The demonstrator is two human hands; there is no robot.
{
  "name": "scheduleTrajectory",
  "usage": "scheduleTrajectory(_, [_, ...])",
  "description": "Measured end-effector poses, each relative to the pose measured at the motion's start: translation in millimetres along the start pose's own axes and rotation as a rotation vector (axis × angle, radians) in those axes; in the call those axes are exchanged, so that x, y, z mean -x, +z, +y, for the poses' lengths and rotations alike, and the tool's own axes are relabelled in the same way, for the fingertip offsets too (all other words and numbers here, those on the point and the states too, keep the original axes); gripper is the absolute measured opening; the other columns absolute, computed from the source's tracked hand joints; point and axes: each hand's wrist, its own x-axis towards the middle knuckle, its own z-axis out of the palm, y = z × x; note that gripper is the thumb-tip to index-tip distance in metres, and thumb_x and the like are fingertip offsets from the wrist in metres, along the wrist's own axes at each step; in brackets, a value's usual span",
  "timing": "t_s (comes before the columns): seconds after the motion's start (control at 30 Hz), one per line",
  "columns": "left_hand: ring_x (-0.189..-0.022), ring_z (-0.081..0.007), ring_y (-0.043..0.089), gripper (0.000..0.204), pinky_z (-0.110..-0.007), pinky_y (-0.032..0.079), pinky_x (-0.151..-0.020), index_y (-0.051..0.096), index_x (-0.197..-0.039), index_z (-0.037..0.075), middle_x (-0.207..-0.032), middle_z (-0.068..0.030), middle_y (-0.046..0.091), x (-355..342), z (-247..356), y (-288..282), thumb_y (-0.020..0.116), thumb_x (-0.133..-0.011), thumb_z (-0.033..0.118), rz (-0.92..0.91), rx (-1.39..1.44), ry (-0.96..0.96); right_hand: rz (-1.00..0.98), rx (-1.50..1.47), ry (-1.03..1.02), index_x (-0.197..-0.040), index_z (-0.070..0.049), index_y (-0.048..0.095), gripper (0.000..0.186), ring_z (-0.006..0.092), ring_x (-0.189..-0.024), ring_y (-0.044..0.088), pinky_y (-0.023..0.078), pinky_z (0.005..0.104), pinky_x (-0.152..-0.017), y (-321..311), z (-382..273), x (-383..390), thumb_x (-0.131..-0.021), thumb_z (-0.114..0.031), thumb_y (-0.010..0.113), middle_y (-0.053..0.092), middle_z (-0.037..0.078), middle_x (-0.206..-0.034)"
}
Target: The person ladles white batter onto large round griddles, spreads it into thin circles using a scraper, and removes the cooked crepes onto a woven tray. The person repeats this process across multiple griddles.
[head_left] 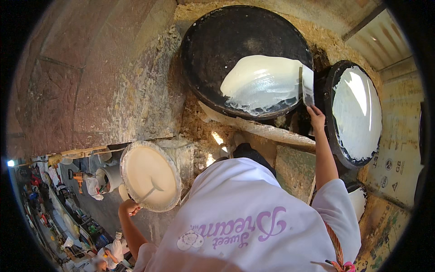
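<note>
In front of me lies a large round black griddle [208, 50]. Pale wet batter [260, 81] covers its near right part, streaky and thin along the lower edge. My right hand [317, 119] is closed round the handle end of a flat, pale scraper [308, 85], whose blade rests at the batter's right edge by the griddle's rim. To my left stands a tub of cream-coloured batter [147, 170] with a crusted rim. My left hand [130, 207] is closed at that rim on the handle of a ladle [148, 195]; its bowl end is mostly sunk in the batter.
A second black griddle [334, 131] with a white layer on it sits at the right, and part of a third [358, 199] shows nearer me. A grey bucket [111, 177] and an orange tool [78, 179] are at the left. Another person [111, 255] is at lower left.
</note>
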Motion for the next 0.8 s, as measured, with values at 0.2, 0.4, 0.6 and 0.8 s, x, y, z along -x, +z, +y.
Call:
scheduleTrajectory(0.2, [-0.035,-0.0135,0.041,0.024,-0.026,0.027,-0.032,0.060,-0.078,-0.005,-0.049,-0.0085,0.050,9.8,28.5,6.4,0.050,-0.083,0.016,0.105,-0.093,0.079,-0.421,0.356,-0.313,-0.113,-0.006,0.056,0.043,0.0249,-0.090,0.060,0.046,0.0311,-0.078,104.2,-82.9,90.9,-0.078,-0.028,0.063,0.060,0.017,-0.102])
scheduleTrajectory(0.4, [-0.031,-0.0144,0.037,0.026,-0.029,0.026,-0.030,0.063,-0.083,-0.008,-0.046,-0.0090,0.048,-0.6,32.9,0.1,0.051,-0.083,0.015,0.085,-0.122,0.167,-0.167,0.833,-0.686,-0.111,-0.019,0.055,0.039,0.0294,-0.077,0.059,0.048,0.0381,-0.062,100.4,-97.7,59.9,-0.074,-0.029,0.065,0.059,0.010,-0.093])
scheduleTrajectory(0.6, [-0.031,-0.0149,0.037,0.022,-0.031,0.026,-0.031,0.061,-0.074,-0.006,-0.046,-0.0094,0.049,-41.6,17.6,9.6,0.054,-0.082,0.013,0.168,-0.230,0.299,0.101,0.364,-0.128,-0.108,-0.003,0.059,0.043,0.0208,-0.088,0.061,0.046,0.0286,-0.078,5.9,-43.2,-14.4,-0.073,-0.024,0.070,0.062,0.011,-0.102])
scheduleTrajectory(0.8, [-0.031,-0.0178,0.039,0.027,-0.035,0.030,-0.033,0.057,-0.060,0.000,-0.044,-0.0086,0.048,-21.7,49.4,4.9,0.056,-0.083,0.016,0.261,-0.245,0.272,-0.357,0.058,-0.215,-0.109,-0.007,0.059,0.035,0.0187,-0.076,0.059,0.047,0.0302,-0.068,102.8,-46.9,32.9,-0.080,-0.028,0.061,0.063,0.009,-0.082])
